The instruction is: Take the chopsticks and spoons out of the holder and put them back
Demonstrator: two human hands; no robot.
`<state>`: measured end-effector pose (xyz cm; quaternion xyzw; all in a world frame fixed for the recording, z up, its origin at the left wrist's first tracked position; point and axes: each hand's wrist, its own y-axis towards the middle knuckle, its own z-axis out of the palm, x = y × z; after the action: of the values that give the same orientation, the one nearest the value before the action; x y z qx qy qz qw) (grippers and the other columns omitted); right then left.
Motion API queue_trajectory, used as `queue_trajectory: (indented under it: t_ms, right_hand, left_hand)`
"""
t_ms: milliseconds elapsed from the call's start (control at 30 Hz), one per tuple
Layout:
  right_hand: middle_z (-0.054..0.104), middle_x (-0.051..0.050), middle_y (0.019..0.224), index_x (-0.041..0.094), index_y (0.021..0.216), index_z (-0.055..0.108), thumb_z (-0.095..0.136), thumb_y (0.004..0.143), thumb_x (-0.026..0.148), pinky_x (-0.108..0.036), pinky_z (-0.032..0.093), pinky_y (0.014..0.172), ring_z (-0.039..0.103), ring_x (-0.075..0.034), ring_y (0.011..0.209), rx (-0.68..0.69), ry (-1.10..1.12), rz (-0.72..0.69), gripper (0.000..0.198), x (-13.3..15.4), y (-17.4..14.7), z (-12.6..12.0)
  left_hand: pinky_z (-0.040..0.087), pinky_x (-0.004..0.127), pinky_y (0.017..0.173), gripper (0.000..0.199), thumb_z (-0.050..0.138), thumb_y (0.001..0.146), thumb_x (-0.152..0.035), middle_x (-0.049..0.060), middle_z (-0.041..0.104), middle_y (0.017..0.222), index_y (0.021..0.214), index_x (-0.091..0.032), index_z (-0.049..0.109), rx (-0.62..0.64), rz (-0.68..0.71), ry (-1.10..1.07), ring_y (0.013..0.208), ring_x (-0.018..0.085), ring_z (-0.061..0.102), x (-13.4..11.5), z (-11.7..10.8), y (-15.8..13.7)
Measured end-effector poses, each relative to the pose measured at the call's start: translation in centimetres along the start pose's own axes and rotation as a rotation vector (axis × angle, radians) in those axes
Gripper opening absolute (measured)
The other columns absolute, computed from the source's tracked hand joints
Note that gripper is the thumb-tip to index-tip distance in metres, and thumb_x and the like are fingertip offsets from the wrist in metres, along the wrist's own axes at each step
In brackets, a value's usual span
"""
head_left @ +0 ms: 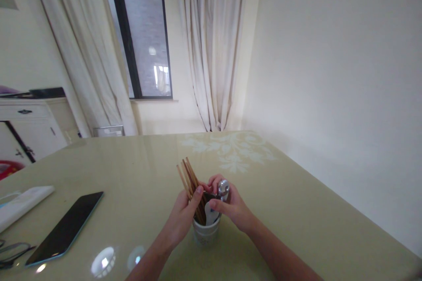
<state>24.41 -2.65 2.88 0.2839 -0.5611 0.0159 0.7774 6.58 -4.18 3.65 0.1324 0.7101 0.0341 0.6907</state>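
A small white cup [206,232] stands upright on the table in front of me, with utensils in it. My left hand [184,215] is closed around a bundle of wooden chopsticks [187,175], which lean left out of the cup. On the other side, my right hand [232,206] is closed about the spoons. Its thumb presses near a white spoon [211,214], and a shiny metal spoon [223,188] sticks up by its fingers. A dark utensil [210,196] shows between the hands; its kind is unclear. The utensils' lower ends are hidden inside the cup.
On the table's [148,171] left side lie a dark tablet [67,228], a white flat box-like object [24,206] and a pair of glasses [15,252]. A wall [346,96] runs along the right edge. A white cabinet [39,125] stands at the far left.
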Motion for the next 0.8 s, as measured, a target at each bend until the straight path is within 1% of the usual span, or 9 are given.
queue_trajectory:
  t_ms: [133,300,367,433,500,567,633,700,800]
  right_hand:
    - [0.055,0.000,0.098,0.025,0.092,0.057,0.091,0.083,0.042,-0.028,0.045,0.080,0.054,-0.018,0.089,-0.006,-0.001,-0.010,0.039,-0.7,-0.2,0.1]
    - [0.055,0.002,0.091,0.025,0.088,0.055,0.091,0.083,0.041,-0.030,0.047,0.082,0.058,-0.018,0.087,-0.007,-0.027,0.012,0.040,-0.9,-0.2,0.0]
    - [0.056,0.001,0.090,0.024,0.085,0.055,0.090,0.083,0.044,-0.032,0.049,0.087,0.061,-0.020,0.091,0.002,-0.047,0.020,0.040,-0.6,-0.2,0.1]
    - [0.059,-0.001,0.092,0.024,0.084,0.057,0.089,0.083,0.047,-0.034,0.050,0.090,0.062,-0.022,0.095,0.003,-0.085,0.017,0.040,-0.2,-0.1,0.2]
    - [0.059,-0.001,0.091,0.024,0.084,0.059,0.089,0.083,0.049,-0.032,0.050,0.083,0.060,-0.020,0.088,-0.016,-0.142,0.003,0.039,0.0,-0.1,0.2]
    - [0.058,0.000,0.087,0.023,0.083,0.061,0.089,0.082,0.051,-0.030,0.047,0.074,0.055,-0.018,0.078,-0.042,-0.198,-0.015,0.039,0.0,-0.1,0.1]
    - [0.058,0.000,0.086,0.023,0.083,0.062,0.089,0.082,0.051,-0.029,0.045,0.070,0.054,-0.017,0.076,-0.058,-0.223,-0.022,0.040,-0.2,-0.1,0.0]
    - [0.060,-0.001,0.088,0.023,0.083,0.062,0.088,0.083,0.052,-0.030,0.047,0.073,0.056,-0.018,0.079,-0.059,-0.227,-0.026,0.039,-0.5,-0.1,-0.1]
    - [0.061,-0.002,0.087,0.023,0.081,0.061,0.087,0.084,0.051,-0.033,0.050,0.080,0.059,-0.021,0.085,-0.066,-0.230,-0.035,0.039,-0.8,-0.1,-0.2]
  left_hand:
    - [0.057,0.034,0.092,0.045,0.071,0.090,-0.062,0.007,0.081,0.098,0.099,-0.019,0.079,-0.043,0.085,0.079,0.095,0.025,0.074,0.2,-0.5,0.4]
    - [0.060,0.035,0.085,0.043,0.075,0.086,-0.059,0.008,0.084,0.094,0.095,-0.019,0.084,-0.007,0.061,0.069,0.090,0.026,0.076,0.0,-0.9,0.7]
    - [0.061,0.036,0.089,0.042,0.076,0.087,-0.058,0.009,0.085,0.098,0.098,-0.019,0.085,0.017,0.054,0.051,0.095,0.028,0.077,-0.2,-0.9,0.7]
    - [0.060,0.039,0.094,0.044,0.074,0.089,-0.058,0.009,0.085,0.103,0.107,-0.019,0.085,0.034,0.050,0.034,0.101,0.029,0.077,-0.2,-0.8,0.6]
    - [0.060,0.040,0.098,0.048,0.073,0.090,-0.059,0.010,0.085,0.108,0.115,-0.019,0.083,0.030,0.033,0.024,0.103,0.029,0.077,0.0,-0.8,0.6]
    - [0.061,0.040,0.097,0.054,0.074,0.089,-0.061,0.010,0.084,0.111,0.122,-0.019,0.080,0.005,0.010,0.023,0.104,0.029,0.077,0.2,-0.7,0.6]
    - [0.061,0.039,0.096,0.058,0.074,0.088,-0.062,0.010,0.084,0.114,0.126,-0.018,0.078,-0.022,0.001,0.025,0.104,0.028,0.077,0.4,-0.7,0.5]
    - [0.062,0.037,0.093,0.059,0.073,0.088,-0.064,0.010,0.084,0.111,0.124,-0.018,0.079,-0.023,0.009,0.018,0.101,0.028,0.078,0.3,-0.6,0.4]
    - [0.063,0.035,0.090,0.055,0.071,0.089,-0.067,0.010,0.084,0.102,0.108,-0.017,0.083,0.004,0.030,-0.021,0.093,0.026,0.078,-0.3,-0.4,0.2]
